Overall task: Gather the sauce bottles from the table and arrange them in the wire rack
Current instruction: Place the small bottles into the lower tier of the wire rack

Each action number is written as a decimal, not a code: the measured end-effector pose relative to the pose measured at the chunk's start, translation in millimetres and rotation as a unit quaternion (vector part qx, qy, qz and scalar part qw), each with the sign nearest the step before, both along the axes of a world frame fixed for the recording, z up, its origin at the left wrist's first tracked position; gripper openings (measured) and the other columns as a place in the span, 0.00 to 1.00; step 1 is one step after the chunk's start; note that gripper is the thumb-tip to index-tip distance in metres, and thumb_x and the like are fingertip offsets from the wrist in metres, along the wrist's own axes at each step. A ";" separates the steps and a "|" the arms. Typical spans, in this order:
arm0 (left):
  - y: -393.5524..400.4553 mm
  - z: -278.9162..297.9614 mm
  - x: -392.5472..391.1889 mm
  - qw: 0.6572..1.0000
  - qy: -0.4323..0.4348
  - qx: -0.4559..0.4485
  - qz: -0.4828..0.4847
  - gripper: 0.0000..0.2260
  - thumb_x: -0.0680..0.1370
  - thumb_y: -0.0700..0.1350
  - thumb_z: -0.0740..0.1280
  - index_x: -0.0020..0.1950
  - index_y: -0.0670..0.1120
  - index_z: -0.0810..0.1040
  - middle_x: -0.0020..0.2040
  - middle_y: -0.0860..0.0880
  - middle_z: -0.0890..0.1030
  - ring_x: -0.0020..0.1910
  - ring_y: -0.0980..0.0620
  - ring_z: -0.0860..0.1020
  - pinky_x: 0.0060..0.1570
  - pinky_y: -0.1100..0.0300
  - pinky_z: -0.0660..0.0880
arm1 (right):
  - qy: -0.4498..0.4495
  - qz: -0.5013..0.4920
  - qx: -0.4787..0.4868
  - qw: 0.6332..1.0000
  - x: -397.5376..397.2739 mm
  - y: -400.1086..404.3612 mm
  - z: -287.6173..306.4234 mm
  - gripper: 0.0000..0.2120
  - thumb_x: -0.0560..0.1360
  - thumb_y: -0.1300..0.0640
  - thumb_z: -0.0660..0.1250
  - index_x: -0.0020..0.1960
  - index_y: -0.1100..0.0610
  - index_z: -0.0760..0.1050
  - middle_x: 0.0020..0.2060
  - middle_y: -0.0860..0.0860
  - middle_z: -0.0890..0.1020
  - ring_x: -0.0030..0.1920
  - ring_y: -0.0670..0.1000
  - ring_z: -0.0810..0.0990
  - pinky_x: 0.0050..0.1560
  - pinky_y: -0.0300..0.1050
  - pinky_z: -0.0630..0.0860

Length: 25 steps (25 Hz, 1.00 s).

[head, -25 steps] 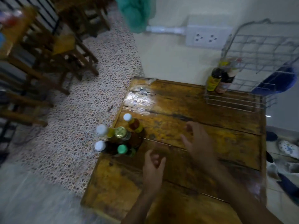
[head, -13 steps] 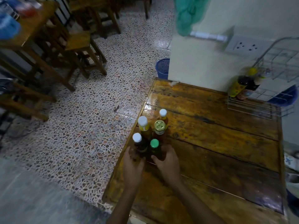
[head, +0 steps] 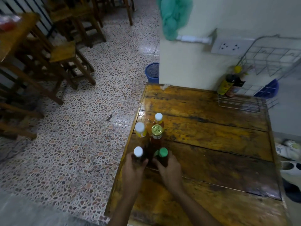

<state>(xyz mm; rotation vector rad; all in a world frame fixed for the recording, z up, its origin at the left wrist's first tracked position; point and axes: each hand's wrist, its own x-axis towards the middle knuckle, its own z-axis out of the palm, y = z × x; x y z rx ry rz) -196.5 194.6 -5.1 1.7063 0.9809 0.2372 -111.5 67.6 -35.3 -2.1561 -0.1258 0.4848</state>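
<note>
Dark glass under your fingers, your left hand (head: 133, 168) curled round the white-capped bottle (head: 138, 154), your right hand (head: 169, 170) gripping the green-capped bottle (head: 162, 156), three more bottles just beyond near the wooden table (head: 211, 144) edge, wire rack (head: 244, 101) well apart at the far corner.

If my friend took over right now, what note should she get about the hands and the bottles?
Left hand grips the dark bottle with the white cap. Right hand grips the dark bottle with the green cap.
Behind them on the worn wooden table stand three more: a yellow-labelled white-capped bottle, a gold-lidded bottle and a small white-capped orange bottle.
Done: two dark bottles already stand at the left end of the wire rack.
Left: carry all five over to the rack.
</note>
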 end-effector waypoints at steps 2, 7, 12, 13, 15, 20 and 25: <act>-13.4 -5.8 -4.6 1.000 0.016 0.007 0.005 0.21 0.72 0.55 0.79 0.60 0.65 0.73 0.56 0.58 0.83 0.58 0.50 0.81 0.52 0.50 0.77 | 0.027 -0.026 0.003 0.999 1.0 -27.5 4.1 0.30 0.72 0.38 0.73 0.69 0.50 0.71 0.56 0.42 0.79 0.57 0.45 0.78 0.52 0.34 0.77; -79.6 -11.6 25.3 0.997 0.040 -0.039 -0.050 0.26 0.69 0.46 0.84 0.55 0.68 0.76 0.48 0.70 0.82 0.51 0.56 0.80 0.46 0.64 0.73 | 0.035 -0.120 -0.006 0.992 43.6 -108.0 29.2 0.30 0.71 0.37 0.73 0.68 0.49 0.70 0.55 0.45 0.80 0.58 0.48 0.78 0.55 0.42 0.74; -152.0 23.3 121.7 0.982 -0.022 -0.025 -0.188 0.25 0.71 0.58 0.80 0.58 0.80 0.71 0.53 0.74 0.81 0.53 0.73 0.79 0.50 0.60 0.77 | -0.037 -0.177 0.054 0.982 125.1 -195.4 64.6 0.27 0.70 0.37 0.73 0.65 0.46 0.72 0.52 0.41 0.82 0.54 0.43 0.82 0.51 0.41 0.79; -167.7 30.8 151.2 0.976 -0.041 -0.020 -0.211 0.23 0.73 0.57 0.78 0.59 0.77 0.72 0.54 0.71 0.82 0.54 0.70 0.79 0.51 0.57 0.78 | -0.049 -0.183 0.064 0.980 146.3 -213.3 70.0 0.30 0.71 0.38 0.74 0.68 0.46 0.70 0.54 0.41 0.82 0.55 0.41 0.81 0.53 0.42 0.80; -195.0 45.8 213.3 0.967 -0.086 -0.003 -0.241 0.19 0.76 0.54 0.76 0.63 0.67 0.74 0.58 0.64 0.82 0.58 0.62 0.80 0.56 0.50 0.80 | -0.086 -0.177 0.069 0.978 190.3 -242.6 82.1 0.28 0.72 0.42 0.75 0.69 0.41 0.69 0.56 0.36 0.80 0.57 0.35 0.78 0.55 0.36 0.78; -254.6 62.6 354.8 0.959 -0.186 0.034 -0.212 0.22 0.78 0.45 0.76 0.70 0.55 0.74 0.65 0.58 0.79 0.66 0.63 0.76 0.62 0.69 0.75 | -0.211 -0.124 0.043 0.969 303.5 -290.3 98.6 0.23 0.73 0.58 0.76 0.61 0.39 0.74 0.55 0.34 0.80 0.56 0.35 0.78 0.51 0.25 0.71; -284.4 43.2 428.2 0.954 -0.201 0.094 -0.200 0.22 0.79 0.39 0.74 0.71 0.43 0.74 0.65 0.49 0.79 0.63 0.61 0.74 0.63 0.70 0.75 | -0.235 -0.106 0.019 0.966 381.3 -298.2 75.5 0.19 0.73 0.55 0.75 0.60 0.46 0.73 0.52 0.40 0.81 0.49 0.37 0.78 0.45 0.24 0.70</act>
